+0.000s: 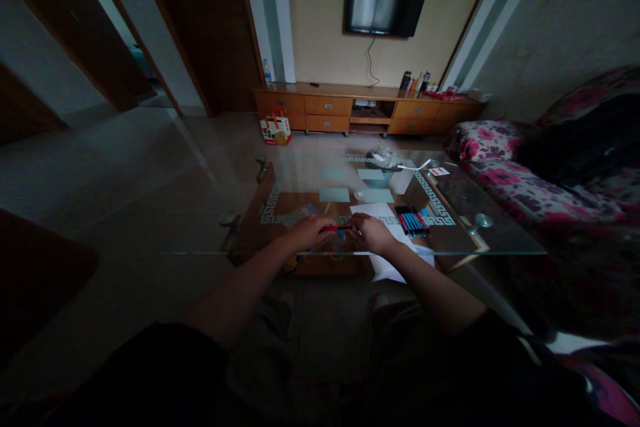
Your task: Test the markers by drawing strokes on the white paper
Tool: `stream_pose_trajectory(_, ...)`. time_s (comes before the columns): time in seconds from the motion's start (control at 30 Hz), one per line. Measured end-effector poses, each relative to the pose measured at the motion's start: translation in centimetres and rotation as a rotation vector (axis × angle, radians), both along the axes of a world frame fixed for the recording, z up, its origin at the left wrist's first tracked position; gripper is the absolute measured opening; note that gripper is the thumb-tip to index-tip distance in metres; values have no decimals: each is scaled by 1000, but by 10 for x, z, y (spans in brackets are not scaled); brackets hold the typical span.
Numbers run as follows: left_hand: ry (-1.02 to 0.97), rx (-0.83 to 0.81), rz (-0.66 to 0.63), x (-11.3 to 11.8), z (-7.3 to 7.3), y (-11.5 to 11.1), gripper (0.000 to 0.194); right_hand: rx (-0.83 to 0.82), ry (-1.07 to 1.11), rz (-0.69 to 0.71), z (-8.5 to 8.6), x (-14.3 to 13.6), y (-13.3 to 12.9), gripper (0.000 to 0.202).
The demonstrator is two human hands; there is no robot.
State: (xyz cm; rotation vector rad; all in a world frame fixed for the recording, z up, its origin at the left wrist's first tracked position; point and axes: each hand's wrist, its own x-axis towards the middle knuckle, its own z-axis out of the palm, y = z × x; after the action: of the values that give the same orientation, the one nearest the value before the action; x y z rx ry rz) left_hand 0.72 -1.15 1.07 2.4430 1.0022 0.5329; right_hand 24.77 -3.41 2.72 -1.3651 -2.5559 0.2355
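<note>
Over the near edge of the glass table (240, 253), my left hand (309, 233) is closed on one end of a slim red pen (329, 228). The fingers of my right hand (373, 233) pinch the pen's dark end, so it lies level between both hands. Whether that dark end is a cap is too small to tell. Right of my right hand, several blue, black and red pens (413, 221) lie side by side. White paper (387, 270) is partly hidden beneath my right hand and forearm. A clear plastic bag (299, 215) lies behind my left hand.
Toward the table's far side are a bin-like teal container (377, 181) with a plastic liner, a white box (401, 180) and a small card (439, 172). Beyond stand a wooden TV cabinet (327, 105) and a paper bag (275, 130). A flowered sofa (505, 177) is at right.
</note>
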Motion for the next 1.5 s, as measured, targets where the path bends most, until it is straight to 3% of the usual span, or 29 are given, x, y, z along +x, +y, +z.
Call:
stream_pose_trajectory(0.23, 18, 20, -46, 1, 3, -1, 26, 16, 40, -16, 2, 1, -1, 14)
stream_pose_trajectory(0.4, 9, 47, -37, 2, 1, 1, 25, 25, 93, -3, 2, 1, -3, 30)
stream_pose_trajectory(0.6, 17, 42, -19, 1, 0, 1, 23, 8, 121, 50, -2, 0, -1, 31)
stream_pose_trajectory(0.8, 27, 52, -18, 0, -1, 1, 22, 19, 189, 85, -5, 1, 3, 14)
stream_pose_trajectory(0.97, 33, 52, -20, 1, -1, 1, 23, 38, 198, 58, -5, 2, 1, 25)
stream_pose_trajectory(1.27, 47, 57, 4, 1, -2, 1, 22, 40, 214, 69, -7, 4, 3, 11)
stream_pose_trajectory(1.4, 50, 60, 8, 1, -3, 2, 22, 43, 228, 58, -5, 4, 1, 27)
stream_pose_trajectory(1.5, 47, 53, 8, 1, -3, 2, 22, 57, 219, 52, -6, 4, 0, 21)
